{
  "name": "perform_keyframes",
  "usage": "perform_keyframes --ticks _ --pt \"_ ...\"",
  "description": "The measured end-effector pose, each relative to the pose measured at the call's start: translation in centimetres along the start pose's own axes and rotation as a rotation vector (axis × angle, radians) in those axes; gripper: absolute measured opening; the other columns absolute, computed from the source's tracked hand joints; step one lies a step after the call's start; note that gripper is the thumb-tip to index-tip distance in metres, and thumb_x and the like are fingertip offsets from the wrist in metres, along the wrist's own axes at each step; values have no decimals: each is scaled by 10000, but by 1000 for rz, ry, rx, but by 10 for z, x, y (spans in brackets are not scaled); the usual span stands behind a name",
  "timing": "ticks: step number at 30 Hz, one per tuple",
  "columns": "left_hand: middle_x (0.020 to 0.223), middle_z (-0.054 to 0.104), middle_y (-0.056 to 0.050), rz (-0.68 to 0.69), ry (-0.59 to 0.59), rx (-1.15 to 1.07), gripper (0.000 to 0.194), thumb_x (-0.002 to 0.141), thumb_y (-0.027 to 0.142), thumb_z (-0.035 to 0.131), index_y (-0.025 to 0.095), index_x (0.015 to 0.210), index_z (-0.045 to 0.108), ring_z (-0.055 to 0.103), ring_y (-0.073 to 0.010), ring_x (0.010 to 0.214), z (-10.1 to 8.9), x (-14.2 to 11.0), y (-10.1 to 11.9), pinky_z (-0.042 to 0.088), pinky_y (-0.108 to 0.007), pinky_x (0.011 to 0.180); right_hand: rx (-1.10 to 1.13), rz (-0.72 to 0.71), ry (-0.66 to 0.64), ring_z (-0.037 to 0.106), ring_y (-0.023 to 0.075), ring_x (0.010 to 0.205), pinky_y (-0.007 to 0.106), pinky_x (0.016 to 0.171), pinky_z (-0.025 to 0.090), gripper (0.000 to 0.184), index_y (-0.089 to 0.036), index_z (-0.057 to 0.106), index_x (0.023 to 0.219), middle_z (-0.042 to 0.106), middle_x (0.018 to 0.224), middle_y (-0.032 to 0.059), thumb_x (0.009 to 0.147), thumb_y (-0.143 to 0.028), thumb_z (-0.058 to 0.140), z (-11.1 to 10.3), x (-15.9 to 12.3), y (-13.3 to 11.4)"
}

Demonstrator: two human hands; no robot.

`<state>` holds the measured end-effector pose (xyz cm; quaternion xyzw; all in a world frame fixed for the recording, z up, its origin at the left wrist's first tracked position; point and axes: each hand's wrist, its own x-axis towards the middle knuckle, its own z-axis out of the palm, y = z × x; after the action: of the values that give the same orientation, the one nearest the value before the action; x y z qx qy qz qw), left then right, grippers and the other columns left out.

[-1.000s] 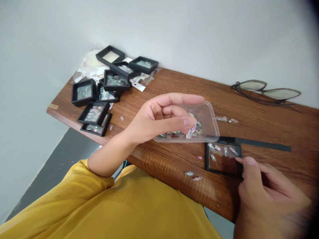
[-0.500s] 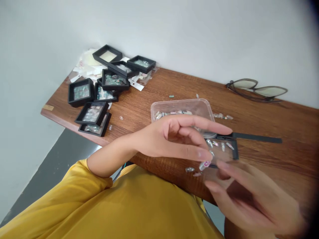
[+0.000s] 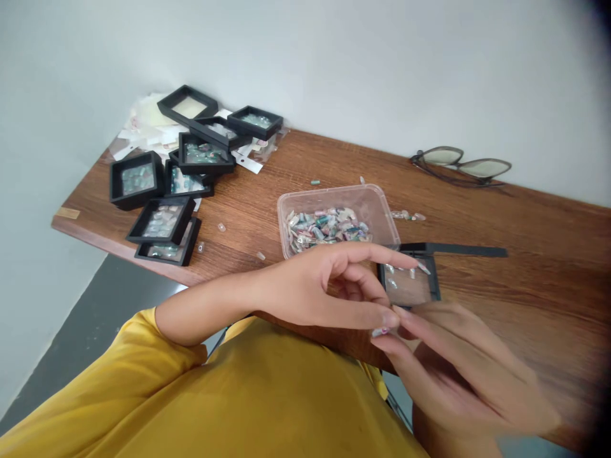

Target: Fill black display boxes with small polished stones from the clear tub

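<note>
My left hand [image 3: 324, 289] reaches across in front of me, thumb and a finger pinched on a small pale piece with a pink spot [image 3: 380, 331]. My right hand [image 3: 458, 369] meets it from the right, fingers stretched out, their tips touching the same piece. Just behind the fingers lies an open black frame case [image 3: 432, 275] with several small pieces on its film. Behind that stands a clear plastic tub [image 3: 382, 210] full of small coloured pieces.
Several black display cases [image 3: 160, 219] with pieces inside are heaped on white papers at the wooden table's [image 3: 525, 286] far left corner. Glasses [image 3: 461, 166] lie by the wall at the right. Loose pieces [image 3: 405, 215] lie beside the tub. My yellow sleeve fills the foreground.
My left hand came out of the tub with a small piece and moved down toward me. My right hand left the black case and came up to meet that piece.
</note>
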<state>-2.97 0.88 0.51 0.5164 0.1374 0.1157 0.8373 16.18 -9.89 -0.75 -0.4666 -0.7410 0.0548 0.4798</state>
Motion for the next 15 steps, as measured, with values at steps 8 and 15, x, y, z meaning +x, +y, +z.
perform_keyframes --ticks 8,15 --pt "922 699 -22 -52 -4 0 698 951 463 747 183 1538 492 512 -49 631 2 3 -2 418 -191 562 48 90 112 583 113 714 291 637 482 518 -260 731 1343 682 917 -7 874 -42 753 14 -17 -7" --pt "926 775 -32 -63 -8 -35 650 919 409 800 217 1499 576 630 -60 709 1 2 -8 491 -154 626 104 146 116 623 145 682 319 598 516 473 -301 757 1264 676 853 -22 879 -28 714 13 -22 -11"
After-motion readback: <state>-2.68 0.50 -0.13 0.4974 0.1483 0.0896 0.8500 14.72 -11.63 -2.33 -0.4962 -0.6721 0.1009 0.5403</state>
